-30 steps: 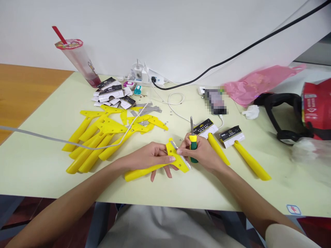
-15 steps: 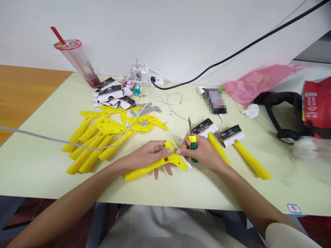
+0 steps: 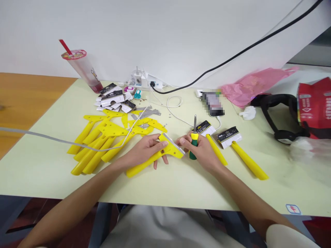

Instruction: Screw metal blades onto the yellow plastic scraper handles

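Note:
My left hand (image 3: 146, 150) is closed on a yellow scraper (image 3: 169, 150), its thumb across the head and its handle slanting down to the left. A metal blade edge shows along the head's upper right side. In my right hand (image 3: 204, 150) is a screwdriver (image 3: 193, 146) with a green and yellow handle, its shaft pointing up. The right fingertips are just beside the blade end; I cannot tell whether they touch it. Several yellow scraper handles (image 3: 99, 141) lie in a pile to the left, with loose grey blades (image 3: 147, 113) behind them.
Two yellow scrapers with card sleeves (image 3: 229, 136) lie at the right. Folded cards (image 3: 112, 96) and a drink cup (image 3: 84, 70) stand back left. A white cable (image 3: 178, 115) runs to a phone (image 3: 213, 103). A pink bag (image 3: 256, 86) and black headset (image 3: 279, 113) lie right.
My right hand has drawn away from the scraper head, and the screwdriver now stands more upright. The scraper has turned a little in my left hand, showing its blade edge.

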### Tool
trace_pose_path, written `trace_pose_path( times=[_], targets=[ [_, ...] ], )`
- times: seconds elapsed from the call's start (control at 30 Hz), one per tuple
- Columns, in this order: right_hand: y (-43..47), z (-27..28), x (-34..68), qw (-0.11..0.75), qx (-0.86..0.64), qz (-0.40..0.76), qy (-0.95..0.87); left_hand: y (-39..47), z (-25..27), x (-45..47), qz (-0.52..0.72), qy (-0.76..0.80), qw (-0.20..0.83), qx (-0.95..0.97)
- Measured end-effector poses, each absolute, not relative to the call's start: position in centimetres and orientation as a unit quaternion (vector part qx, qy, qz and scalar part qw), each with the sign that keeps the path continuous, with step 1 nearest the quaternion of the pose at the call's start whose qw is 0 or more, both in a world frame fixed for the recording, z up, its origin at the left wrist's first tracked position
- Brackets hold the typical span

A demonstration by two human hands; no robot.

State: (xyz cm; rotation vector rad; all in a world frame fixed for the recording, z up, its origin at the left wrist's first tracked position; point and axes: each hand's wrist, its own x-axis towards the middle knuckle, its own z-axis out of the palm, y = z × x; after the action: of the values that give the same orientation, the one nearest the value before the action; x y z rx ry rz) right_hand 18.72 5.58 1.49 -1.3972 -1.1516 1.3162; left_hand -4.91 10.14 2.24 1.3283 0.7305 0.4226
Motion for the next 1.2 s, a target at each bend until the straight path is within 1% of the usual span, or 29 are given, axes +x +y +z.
trace_pose_path(
  times=[0.07, 0.17, 0.23, 0.27, 0.37, 0.47, 0.53, 0.6, 0.67, 0.73, 0.8, 0.83, 0.87, 0.97, 1.03, 1.1, 1.2],
  targets=[
    [5.7, 1.9, 19.0, 0.459, -0.561, 0.512, -0.462, 10.5, 2.6, -5.1, 0.249, 0.363, 0.620, 0.649],
    [5.7, 2.5, 19.2, 0.493, -0.527, 0.521, -0.456, 10.9, 2.9, -5.5, 0.319, 0.382, 0.412, 0.763],
    [5.5, 2.8, 19.2, 0.502, -0.484, 0.564, -0.443, 11.0, 3.2, -5.5, 0.313, 0.350, 0.292, 0.833],
    [5.4, 2.9, 19.1, 0.503, -0.466, 0.586, -0.432, 10.9, 3.4, -5.5, 0.298, 0.328, 0.254, 0.860],
    [5.1, 2.9, 19.0, 0.502, -0.449, 0.618, -0.407, 10.3, 4.2, -4.9, 0.228, 0.285, 0.199, 0.909],
    [5.1, 2.4, 19.2, 0.505, -0.447, 0.617, -0.406, 9.9, 4.3, -4.1, 0.189, 0.265, 0.164, 0.931],
    [5.3, 2.1, 19.5, 0.512, -0.454, 0.608, -0.403, 9.9, 3.8, -3.6, 0.209, 0.248, 0.151, 0.934],
    [5.5, 2.0, 19.8, 0.519, -0.465, 0.592, -0.405, 10.2, 3.1, -3.4, 0.253, 0.249, 0.158, 0.922],
    [5.6, 2.2, 19.9, 0.520, -0.475, 0.577, -0.414, 10.6, 2.6, -3.4, 0.290, 0.289, 0.201, 0.890],
    [5.6, 2.4, 19.8, 0.514, -0.482, 0.570, -0.423, 11.0, 2.7, -3.5, 0.285, 0.347, 0.286, 0.847],
    [5.6, 2.5, 19.6, 0.499, -0.486, 0.576, -0.428, 11.4, 3.2, -3.8, 0.237, 0.382, 0.372, 0.812],
    [5.6, 2.5, 19.5, 0.490, -0.485, 0.582, -0.431, 11.5, 3.5, -3.9, 0.208, 0.385, 0.396, 0.807],
    [5.6, 2.4, 19.4, 0.482, -0.484, 0.587, -0.435, 11.7, 3.8, -4.0, 0.181, 0.385, 0.397, 0.813],
    [5.8, 2.0, 19.3, 0.483, -0.489, 0.579, -0.438, 12.0, 4.2, -4.2, 0.118, 0.393, 0.311, 0.857],
    [6.0, 1.7, 19.3, 0.496, -0.500, 0.565, -0.430, 12.1, 4.0, -4.3, 0.097, 0.405, 0.253, 0.873],
    [6.2, 1.4, 19.4, 0.502, -0.515, 0.551, -0.423, 12.0, 3.5, -4.3, 0.098, 0.410, 0.221, 0.879],
    [6.4, 1.0, 19.6, 0.501, -0.537, 0.509, -0.448, 11.3, 2.7, -4.3, 0.110, 0.398, 0.205, 0.887]
  ],
)
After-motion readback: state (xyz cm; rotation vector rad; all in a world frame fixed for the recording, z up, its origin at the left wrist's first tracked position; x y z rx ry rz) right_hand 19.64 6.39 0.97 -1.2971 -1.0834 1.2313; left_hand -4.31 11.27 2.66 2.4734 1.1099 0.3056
